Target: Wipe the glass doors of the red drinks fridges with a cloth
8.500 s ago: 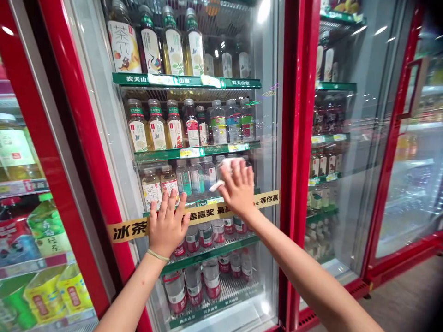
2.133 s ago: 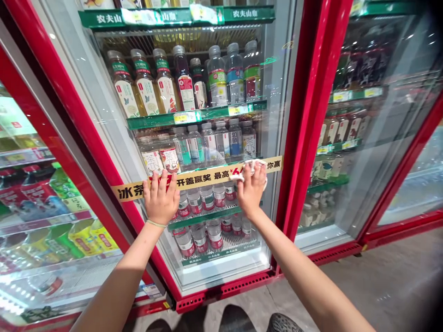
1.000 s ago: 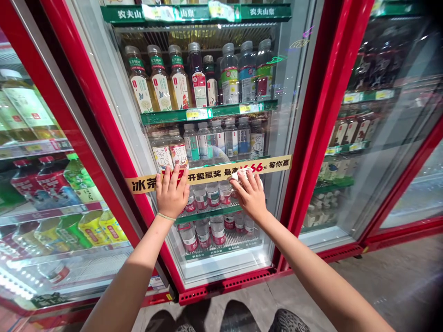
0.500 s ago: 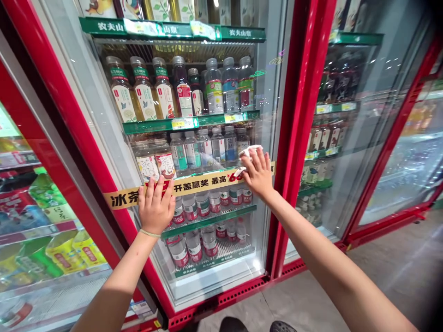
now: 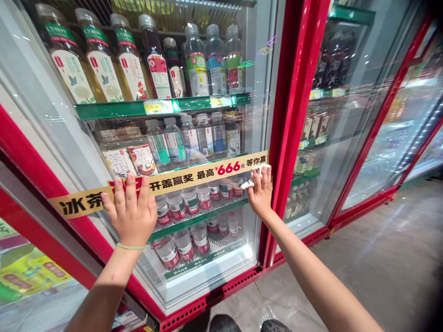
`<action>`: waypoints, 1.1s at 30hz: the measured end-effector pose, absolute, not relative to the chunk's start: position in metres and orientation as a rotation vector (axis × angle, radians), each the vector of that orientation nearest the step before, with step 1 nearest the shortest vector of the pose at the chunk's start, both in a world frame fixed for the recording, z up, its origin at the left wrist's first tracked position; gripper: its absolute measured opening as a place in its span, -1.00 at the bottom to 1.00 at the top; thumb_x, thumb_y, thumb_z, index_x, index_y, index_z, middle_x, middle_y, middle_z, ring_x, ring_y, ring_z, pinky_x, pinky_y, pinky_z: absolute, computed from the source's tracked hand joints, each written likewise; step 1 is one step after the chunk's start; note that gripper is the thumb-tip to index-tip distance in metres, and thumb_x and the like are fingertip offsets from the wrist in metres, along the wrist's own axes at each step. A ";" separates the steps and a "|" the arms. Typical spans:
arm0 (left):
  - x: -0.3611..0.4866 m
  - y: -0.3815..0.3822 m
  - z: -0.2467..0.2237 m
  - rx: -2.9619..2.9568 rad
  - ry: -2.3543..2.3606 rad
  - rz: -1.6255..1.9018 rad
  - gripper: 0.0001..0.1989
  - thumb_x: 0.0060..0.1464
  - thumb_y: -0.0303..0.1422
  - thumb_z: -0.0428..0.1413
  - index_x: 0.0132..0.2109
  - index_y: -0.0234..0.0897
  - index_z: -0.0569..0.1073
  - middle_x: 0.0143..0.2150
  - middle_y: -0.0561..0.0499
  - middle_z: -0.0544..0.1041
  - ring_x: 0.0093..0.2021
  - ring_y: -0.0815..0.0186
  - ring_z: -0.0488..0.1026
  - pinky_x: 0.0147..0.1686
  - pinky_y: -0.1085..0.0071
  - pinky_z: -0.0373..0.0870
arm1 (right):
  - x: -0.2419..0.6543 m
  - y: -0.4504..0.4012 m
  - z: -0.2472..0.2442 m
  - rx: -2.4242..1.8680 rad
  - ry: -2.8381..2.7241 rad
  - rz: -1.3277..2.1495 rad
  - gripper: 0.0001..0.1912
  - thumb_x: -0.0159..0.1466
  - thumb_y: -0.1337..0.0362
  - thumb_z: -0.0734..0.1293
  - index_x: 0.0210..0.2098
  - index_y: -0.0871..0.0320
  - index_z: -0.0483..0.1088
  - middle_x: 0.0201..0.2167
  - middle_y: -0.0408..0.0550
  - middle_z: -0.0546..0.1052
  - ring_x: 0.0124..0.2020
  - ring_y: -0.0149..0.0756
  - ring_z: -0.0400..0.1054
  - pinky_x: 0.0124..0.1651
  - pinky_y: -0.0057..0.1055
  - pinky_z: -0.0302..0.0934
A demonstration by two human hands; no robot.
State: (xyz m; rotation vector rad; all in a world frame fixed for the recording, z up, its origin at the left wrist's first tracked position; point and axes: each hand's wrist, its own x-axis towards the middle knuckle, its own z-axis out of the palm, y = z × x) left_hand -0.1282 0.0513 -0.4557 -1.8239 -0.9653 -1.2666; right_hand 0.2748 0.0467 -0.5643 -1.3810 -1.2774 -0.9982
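My left hand (image 5: 131,219) lies flat with fingers spread on the glass door (image 5: 260,108) of a drinks fridge. It covers part of a tan printed strip (image 5: 173,180) that runs across the door. A thin band circles that wrist. At the right end of the strip, my right hand (image 5: 261,198) presses a crumpled white tissue (image 5: 247,185) against the glass. The tissue shows beside and above the fingers, while the palm side is hidden. Behind the glass stand rows of bottles (image 5: 159,74) on green-edged shelves (image 5: 197,102).
A red frame post (image 5: 294,101) divides this door from another fridge (image 5: 320,184) on the right. To the left is a fridge with yellow packets (image 5: 32,274). Grey floor (image 5: 374,258) and two dark shoes (image 5: 223,323) show below.
My right hand has moved down and right with the tissue, uncovering the red figures on the strip. The view has come closer and shifted. My left hand stays flat on the strip.
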 end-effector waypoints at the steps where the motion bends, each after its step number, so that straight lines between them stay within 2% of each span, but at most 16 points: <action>1: -0.127 0.051 -0.458 -1.821 -0.974 -1.277 -0.29 0.32 -0.33 0.08 0.51 0.02 0.02 0.56 -0.08 0.00 0.58 -0.01 -0.21 0.49 -0.24 -0.37 | 0.274 0.042 -0.590 -1.392 -1.296 -0.986 -0.21 0.43 0.26 0.18 0.54 -0.11 -0.23 0.59 -0.01 -0.26 0.58 -0.02 -0.37 0.48 0.13 -0.06; 6: -0.120 0.044 -0.486 -1.763 -1.049 -1.272 -0.25 0.31 -0.34 0.10 0.53 -0.03 -0.03 0.58 -0.12 -0.13 0.58 -0.08 -0.26 0.46 -0.34 -0.33 | 0.268 0.029 -0.691 -1.423 -1.329 -0.918 -0.15 0.42 0.30 0.18 0.55 -0.07 -0.35 0.59 -0.03 -0.38 0.58 -0.12 -0.47 0.44 0.16 0.07; 11: -0.113 0.036 -0.533 -1.747 -1.105 -1.249 -0.20 0.31 -0.34 0.12 0.54 -0.06 -0.09 0.58 -0.21 -0.19 0.57 -0.16 -0.29 0.41 -0.46 -0.27 | 0.266 0.031 -0.727 -1.418 -1.289 -0.861 -0.16 0.41 0.29 0.17 0.55 -0.08 -0.35 0.58 -0.01 -0.40 0.58 -0.03 -0.50 0.41 0.33 0.04; 14: -0.112 0.035 -0.546 -1.765 -1.107 -1.217 -0.17 0.30 -0.33 0.14 0.54 -0.06 -0.11 0.57 -0.23 -0.20 0.57 -0.17 -0.29 0.39 -0.48 -0.25 | 0.255 0.034 -0.712 -1.419 -1.234 -0.804 -0.20 0.44 0.28 0.12 0.55 -0.02 -0.36 0.58 0.02 -0.42 0.58 -0.02 -0.54 0.42 0.44 -0.11; 18: -0.116 0.031 -0.547 -1.800 -1.116 -1.191 -0.18 0.30 -0.31 0.15 0.54 -0.06 -0.10 0.57 -0.24 -0.18 0.56 -0.17 -0.25 0.41 -0.44 -0.22 | 0.207 0.042 -0.657 -1.386 -1.162 -0.786 -0.20 0.45 0.25 0.13 0.55 0.04 -0.34 0.57 0.07 -0.43 0.57 0.11 -0.56 0.40 0.53 -0.25; 22: -0.139 0.019 -0.555 -1.861 -1.119 -1.149 -0.27 0.30 -0.35 0.14 0.51 -0.08 0.06 0.53 -0.23 0.08 0.55 -0.09 -0.05 0.46 -0.21 0.00 | 0.130 0.046 -0.605 -1.273 -1.324 -0.897 -0.17 0.42 0.18 0.23 0.55 -0.09 -0.26 0.58 -0.07 -0.36 0.58 0.09 -0.48 0.50 0.34 -0.26; 25: -0.164 0.005 -0.568 -1.815 -1.117 -1.145 -0.32 0.29 -0.41 0.14 0.48 -0.14 0.16 0.47 -0.25 0.23 0.52 -0.03 0.06 0.44 -0.06 0.15 | 0.075 0.044 -0.586 -1.156 -1.461 -0.965 -0.15 0.40 0.11 0.29 0.54 -0.14 -0.19 0.58 -0.12 -0.24 0.58 0.01 -0.45 0.56 0.17 -0.33; 30: -0.202 -0.009 -0.564 -1.729 -1.103 -1.240 -0.43 0.31 -0.48 0.09 0.42 -0.24 0.27 0.39 -0.28 0.34 0.49 0.02 0.14 0.42 -0.02 0.20 | 0.003 0.040 -0.570 -0.991 -1.702 -0.990 -0.21 0.41 0.04 0.31 0.52 -0.12 -0.07 0.55 -0.18 -0.02 0.58 -0.15 -0.49 0.59 -0.03 -0.55; 33: -0.223 -0.014 -0.555 -1.718 -1.156 -1.309 -0.48 0.35 -0.47 0.03 0.40 -0.25 0.30 0.39 -0.28 0.34 0.48 0.05 0.17 0.41 0.00 0.23 | -0.034 0.040 -0.557 -0.893 -1.850 -0.937 -0.27 0.44 0.08 0.27 0.52 -0.12 -0.06 0.52 -0.23 0.07 0.58 -0.21 -0.43 0.59 -0.05 -0.58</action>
